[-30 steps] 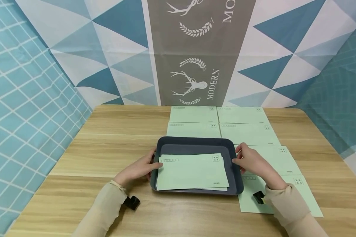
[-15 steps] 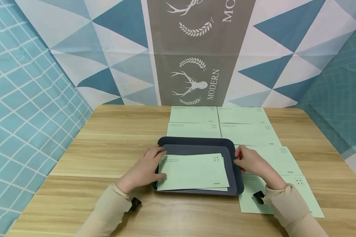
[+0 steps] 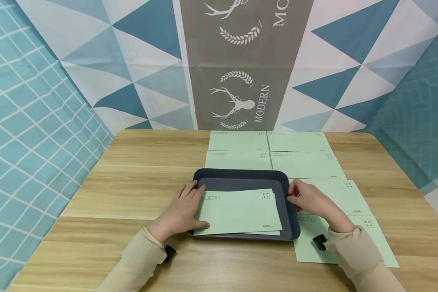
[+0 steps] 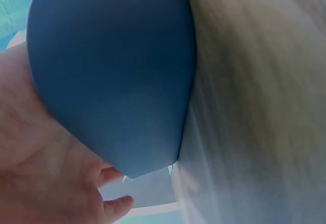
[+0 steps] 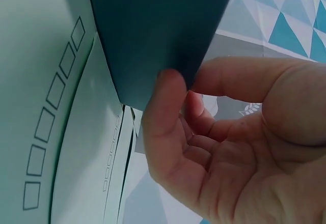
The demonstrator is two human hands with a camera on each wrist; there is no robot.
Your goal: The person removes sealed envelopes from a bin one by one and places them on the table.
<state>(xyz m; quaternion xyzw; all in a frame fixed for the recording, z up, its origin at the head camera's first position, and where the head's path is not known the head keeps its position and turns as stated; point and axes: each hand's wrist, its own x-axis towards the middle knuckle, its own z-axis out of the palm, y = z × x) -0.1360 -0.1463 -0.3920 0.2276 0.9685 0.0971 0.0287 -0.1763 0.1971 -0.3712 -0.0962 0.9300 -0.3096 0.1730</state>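
Observation:
A dark grey-blue tray point(image 3: 241, 175) sits on the table with pale green envelopes in it. The top envelope point(image 3: 239, 211) lies slightly askew, and an edge of another pokes out beneath it. My left hand point(image 3: 180, 213) reaches over the tray's left wall, fingers spread above the envelope's left end; whether they touch the paper I cannot tell. In the left wrist view, the tray's outer wall point(image 4: 114, 76) hides part of that hand. My right hand point(image 3: 310, 198) pinches the tray's right rim between thumb and index finger, as the right wrist view shows.
Several pale green envelopes lie in rows behind the tray point(image 3: 237, 141) and to its right point(image 3: 344, 239), partly under my right arm. The wooden table point(image 3: 131, 162) meets a patterned cloth wall point(image 3: 237, 89) at the back.
My left hand has let go of the tray's left rim, lifted, and moved right over the rim onto the envelope's left end. My right hand has stayed on the tray's rim.

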